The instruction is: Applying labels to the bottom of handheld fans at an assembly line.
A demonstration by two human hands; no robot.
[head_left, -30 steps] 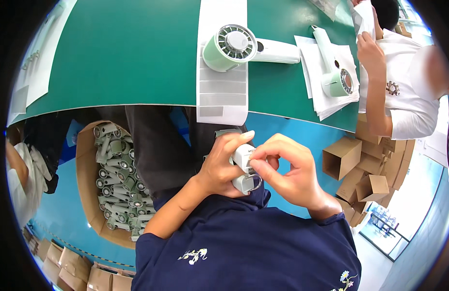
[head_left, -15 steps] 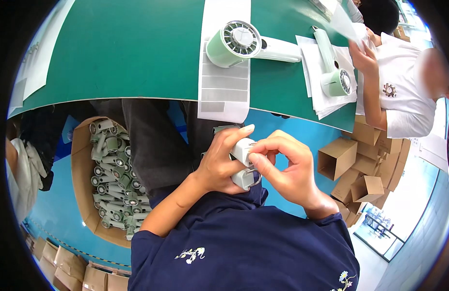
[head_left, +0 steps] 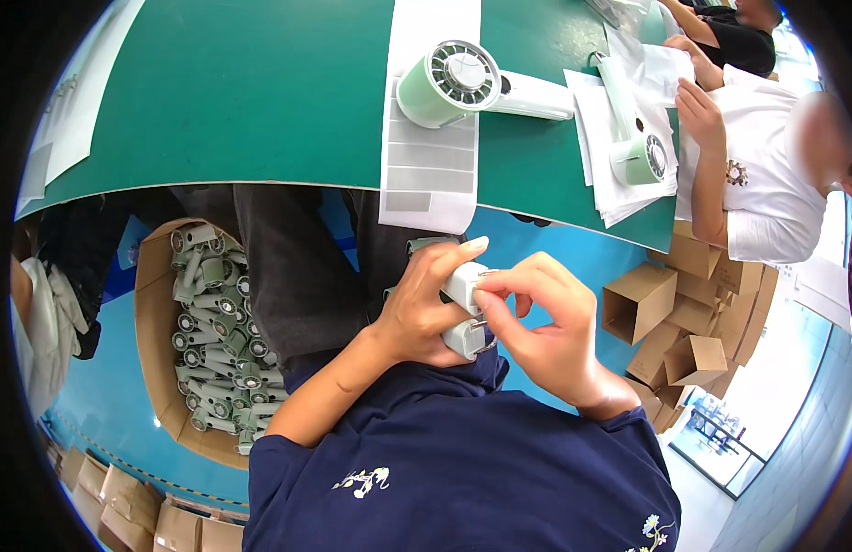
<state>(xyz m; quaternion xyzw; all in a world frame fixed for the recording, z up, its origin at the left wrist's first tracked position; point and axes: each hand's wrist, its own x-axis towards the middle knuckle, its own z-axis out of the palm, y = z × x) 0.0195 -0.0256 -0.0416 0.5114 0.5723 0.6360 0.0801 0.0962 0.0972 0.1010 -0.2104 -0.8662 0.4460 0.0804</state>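
Two pale green-white handheld fans are gripped side by side in my left hand [head_left: 424, 308], over my lap. The handle ends of the upper fan [head_left: 463, 286] and lower fan [head_left: 463, 340] stick out toward the right; their fan heads are mostly hidden behind the hand. A thin dark loop [head_left: 488, 342] hangs from the lower handle end. My right hand [head_left: 547, 327] pinches, thumb against forefinger, at the upper handle end, where a bit of a metal loop [head_left: 487, 272] shows between the fingers.
On the green table [head_left: 260, 92] one handheld fan [head_left: 463, 83] lies on a label strip [head_left: 431, 198]; another [head_left: 639, 158] rests on papers. A carton [head_left: 155, 368] full of fans stands left of my legs. Open cartons [head_left: 639, 299] pile up at right, near a co-worker in white [head_left: 757, 166].
My hands stay almost in place, the right fingers shifting slightly at the handle end. The lower loop has swung down. The co-worker has lowered a white sheet, and another person shows behind.
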